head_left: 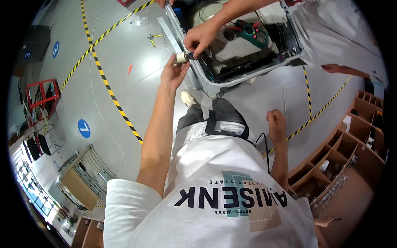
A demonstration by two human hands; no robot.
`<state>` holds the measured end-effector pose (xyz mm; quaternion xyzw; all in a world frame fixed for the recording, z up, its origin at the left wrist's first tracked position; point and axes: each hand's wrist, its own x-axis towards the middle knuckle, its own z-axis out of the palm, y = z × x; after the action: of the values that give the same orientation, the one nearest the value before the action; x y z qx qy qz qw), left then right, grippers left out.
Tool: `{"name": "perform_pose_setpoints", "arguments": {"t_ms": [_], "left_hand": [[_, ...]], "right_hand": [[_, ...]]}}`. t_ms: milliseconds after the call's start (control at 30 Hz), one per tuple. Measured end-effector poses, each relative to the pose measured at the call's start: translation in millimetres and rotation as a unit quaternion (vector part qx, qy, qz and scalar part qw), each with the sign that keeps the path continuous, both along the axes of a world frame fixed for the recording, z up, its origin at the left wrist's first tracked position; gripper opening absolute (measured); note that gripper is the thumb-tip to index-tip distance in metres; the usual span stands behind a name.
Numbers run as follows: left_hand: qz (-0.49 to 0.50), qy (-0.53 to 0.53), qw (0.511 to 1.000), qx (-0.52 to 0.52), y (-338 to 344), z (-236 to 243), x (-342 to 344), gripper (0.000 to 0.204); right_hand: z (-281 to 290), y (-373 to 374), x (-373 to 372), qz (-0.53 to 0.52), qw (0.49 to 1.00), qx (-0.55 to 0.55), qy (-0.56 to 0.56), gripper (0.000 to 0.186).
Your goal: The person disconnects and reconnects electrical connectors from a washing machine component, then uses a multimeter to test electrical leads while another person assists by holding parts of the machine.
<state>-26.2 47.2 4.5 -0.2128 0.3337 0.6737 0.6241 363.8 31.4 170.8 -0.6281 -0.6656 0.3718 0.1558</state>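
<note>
At the open machine's (244, 77) near-left edge, our left hand (175, 75) grasps a cream cylinder (180, 57) while a co-worker's hand (201, 38) touches its dark, wired end. Off to our right, our right hand (276, 125) is curled into a loose fist.

This looks like a workshop: black-and-yellow tape (111, 85) marks the grey floor (124, 99) at left, pliers (154, 40) lie at upper centre, a multimeter (259, 38) sits in an opened casing (248, 76), and compartmented brown shelving (364, 162) fills the lower right.
</note>
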Motion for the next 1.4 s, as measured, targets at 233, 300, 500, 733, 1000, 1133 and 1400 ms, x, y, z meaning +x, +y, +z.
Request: {"name": "perform_pose_setpoints", "arguments": {"t_ms": [233,300,500,733,1000,1133,1400], "left_hand": [[-0.044,0.044,0.998,0.008,-1.1,11.3,-7.3,0.040],[-0.052,0.057,0.997,0.002,-0.9,11.8,-9.0,0.039],[-0.063,0.067,0.996,-0.009,0.1,10.4,-14.4,0.036],[-0.039,0.036,0.998,-0.015,1.6,14.9,-8.0,0.037],[0.002,0.038,0.999,-0.017,2.5,22.3,2.2,0.036],[0.023,0.048,0.998,-0.028,2.8,27.5,7.7,0.035],[0.040,0.101,0.992,-0.065,5.6,11.5,7.1,0.037]], "right_hand": [[-5.3,-40.7,1.9,-0.024,0.999,0.043,-0.001,0.025],[-6.4,-42.5,1.6,-0.024,0.998,0.055,-0.005,0.026],[-6.8,-31.9,5.2,-0.032,0.998,0.057,0.018,0.030],[-8.0,-12.0,25.4,-0.027,0.999,0.017,-0.007,0.033],[-16.6,15.6,45.2,0.012,1.000,0.000,-0.012,0.036],[-28.2,30.5,59.2,0.041,0.999,-0.010,-0.005,0.036],[-36.0,40.0,77.9,0.068,0.997,-0.033,0.013,0.033]]}}
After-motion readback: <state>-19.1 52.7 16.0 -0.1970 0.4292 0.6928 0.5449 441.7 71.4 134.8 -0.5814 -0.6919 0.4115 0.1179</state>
